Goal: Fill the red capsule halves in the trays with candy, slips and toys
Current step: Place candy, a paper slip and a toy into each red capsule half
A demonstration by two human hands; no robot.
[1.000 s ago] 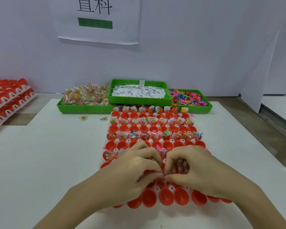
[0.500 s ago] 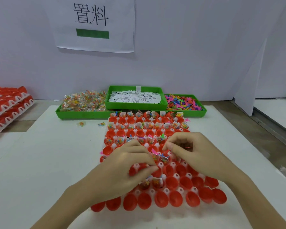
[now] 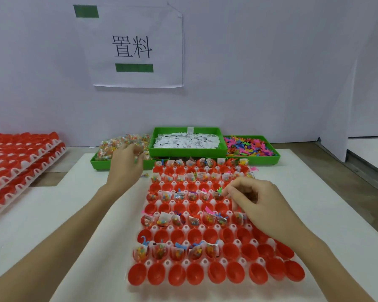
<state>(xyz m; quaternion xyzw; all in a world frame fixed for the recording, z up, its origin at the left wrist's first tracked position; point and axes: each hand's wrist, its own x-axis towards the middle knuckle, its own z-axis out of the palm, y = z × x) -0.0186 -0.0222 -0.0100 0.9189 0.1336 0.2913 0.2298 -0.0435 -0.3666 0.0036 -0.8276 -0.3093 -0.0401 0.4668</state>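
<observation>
At the far left, stacked trays of red capsule halves (image 3: 20, 162) sit on a lower surface beside the white table (image 3: 52, 225). Next along the back edge of the table stands a green bin of wrapped candy (image 3: 116, 147). The left hand (image 3: 126, 164) reaches over the front of this bin, fingers curled down among the candy packets; whether it actually pinches one I cannot tell, since the fingertips are blurred. A loose candy lies on the table just below that hand.

In the middle, a raised green bin holds white paper slips (image 3: 186, 141), and above it a paper sign (image 3: 135, 46) with two printed characters and green bars hangs on the wall.

In front of the bins lies the working tray of red capsule halves (image 3: 216, 273). Rows alternate: some rows hold candy packets, slips and small coloured toys, the rows between them are bare red cups. In the second row from the near edge the left five cups are filled and the cups to their right are bare.

The right hand (image 3: 255, 203) hovers over the right part of this tray, fingers curled with thumb and forefinger drawn together near a filled cup; it appears to cradle small items in the palm, too blurred to name.

At the far right of the back row, a green bin holds colourful plastic toys (image 3: 249, 147).
</observation>
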